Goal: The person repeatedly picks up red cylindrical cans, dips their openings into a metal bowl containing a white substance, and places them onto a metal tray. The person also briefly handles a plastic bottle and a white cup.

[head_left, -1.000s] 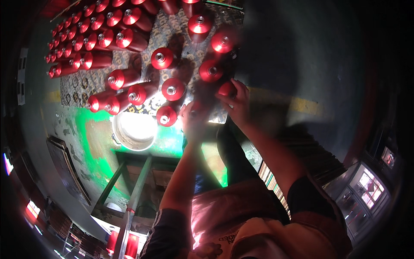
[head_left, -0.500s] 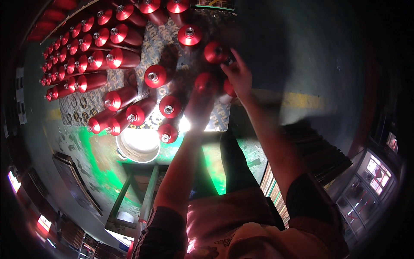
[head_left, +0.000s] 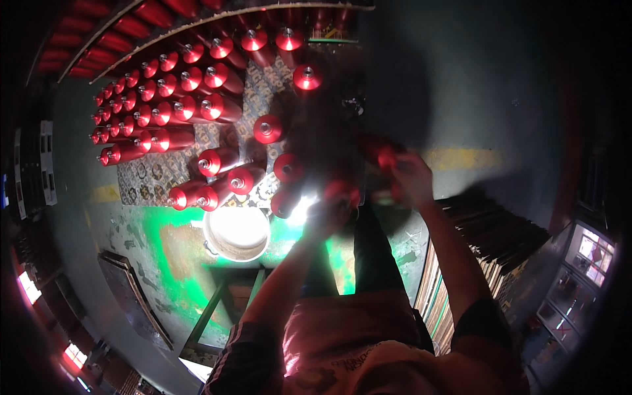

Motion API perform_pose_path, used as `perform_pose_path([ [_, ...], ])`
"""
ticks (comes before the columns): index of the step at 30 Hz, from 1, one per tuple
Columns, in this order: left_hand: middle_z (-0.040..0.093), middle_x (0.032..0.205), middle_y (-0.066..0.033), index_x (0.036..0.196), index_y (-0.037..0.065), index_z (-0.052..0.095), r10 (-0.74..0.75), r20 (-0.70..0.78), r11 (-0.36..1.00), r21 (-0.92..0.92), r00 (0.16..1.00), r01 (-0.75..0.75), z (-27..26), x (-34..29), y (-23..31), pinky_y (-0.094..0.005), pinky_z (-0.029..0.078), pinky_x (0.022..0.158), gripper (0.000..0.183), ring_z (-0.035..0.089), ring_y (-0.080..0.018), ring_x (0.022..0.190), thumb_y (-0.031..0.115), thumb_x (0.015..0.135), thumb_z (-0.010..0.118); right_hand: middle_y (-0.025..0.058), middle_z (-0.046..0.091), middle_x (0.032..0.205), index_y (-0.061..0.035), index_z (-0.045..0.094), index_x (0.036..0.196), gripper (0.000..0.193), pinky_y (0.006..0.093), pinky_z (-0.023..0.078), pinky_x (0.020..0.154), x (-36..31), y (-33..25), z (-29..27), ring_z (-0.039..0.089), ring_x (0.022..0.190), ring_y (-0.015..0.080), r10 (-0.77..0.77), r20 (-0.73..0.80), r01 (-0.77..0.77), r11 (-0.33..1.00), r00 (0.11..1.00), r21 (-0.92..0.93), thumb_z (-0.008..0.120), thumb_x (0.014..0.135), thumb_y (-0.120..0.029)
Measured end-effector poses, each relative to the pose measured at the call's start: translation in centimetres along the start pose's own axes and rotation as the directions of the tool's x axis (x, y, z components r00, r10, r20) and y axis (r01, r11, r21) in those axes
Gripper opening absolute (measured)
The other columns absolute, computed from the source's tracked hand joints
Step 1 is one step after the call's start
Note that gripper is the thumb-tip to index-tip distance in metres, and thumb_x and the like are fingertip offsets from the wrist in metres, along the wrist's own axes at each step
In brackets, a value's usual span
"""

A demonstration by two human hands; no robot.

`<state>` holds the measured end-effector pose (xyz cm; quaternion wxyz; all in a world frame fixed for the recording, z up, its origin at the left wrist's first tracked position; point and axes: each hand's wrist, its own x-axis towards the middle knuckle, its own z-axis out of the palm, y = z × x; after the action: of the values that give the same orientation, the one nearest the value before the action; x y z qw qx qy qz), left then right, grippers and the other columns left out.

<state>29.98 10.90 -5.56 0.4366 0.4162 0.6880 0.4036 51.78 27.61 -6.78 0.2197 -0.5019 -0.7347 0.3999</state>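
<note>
Many red metallic bottles with conical shoulders and bright necks stand about. My left hand (head_left: 328, 216), blurred, is closed round a red bottle (head_left: 342, 189) at the near edge of the patterned board (head_left: 153, 191). Farther right, my right hand (head_left: 415, 178) is shut on another red bottle (head_left: 380, 154), which leans and is smeared by motion. Just left of my left hand stand more bottles, one (head_left: 286, 167) in shadow and one (head_left: 268, 129) better lit. The fingers of both hands are only partly visible.
Rows of red bottles (head_left: 184, 107) stand at the left, with a rack of more behind a pale rail (head_left: 217, 14). A white bucket (head_left: 237, 253) stands below the board's near edge. Stacked flat sheets (head_left: 494, 230) lie at the right, near a dark frame (head_left: 210, 316).
My right hand has come nearer and to the right with a bottle. My left hand has moved nearer with its bottle. The whole view has shifted, so the rows appear farther right.
</note>
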Motion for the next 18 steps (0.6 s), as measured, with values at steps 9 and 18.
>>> perform_pose_path([
  [9, 0.064, 0.072, 0.0016, 0.104, 0.002, 0.072, 0.152, 0.002, 0.985, -0.088, 0.988, -0.151, -7.6, -22.9, 12.5, -0.0254, 0.051, 0.062, 0.029, 0.059, -0.0052, 0.067, -0.008, 0.078, 0.062, 0.0032, 0.073, 0.09, -0.0096, 0.068, 0.108, 0.026, 0.026, 0.055, 0.07, -21.2, -9.5, -12.6, 0.068, 0.08, 0.011, 0.313, 0.431, -0.448, 0.856, 0.847, 0.258, 0.075, 0.084, -0.017],
  [18, 0.064, 0.08, -0.0013, 0.099, 0.003, 0.069, -0.304, -0.563, 0.94, -0.309, 0.768, 0.145, 2.7, -60.3, 17.2, -0.028, 0.051, 0.071, 0.02, 0.06, -0.0101, 0.075, 0.003, 0.08, 0.068, 0.0007, 0.065, 0.086, -0.0017, 0.067, 0.102, 0.028, 0.0218, 0.048, 0.064, -35.7, -15.0, -13.2, 0.058, 0.073, 0.0062, -0.21, 0.715, 0.016, 0.963, 0.667, 0.269, 0.075, 0.076, 0.006],
])
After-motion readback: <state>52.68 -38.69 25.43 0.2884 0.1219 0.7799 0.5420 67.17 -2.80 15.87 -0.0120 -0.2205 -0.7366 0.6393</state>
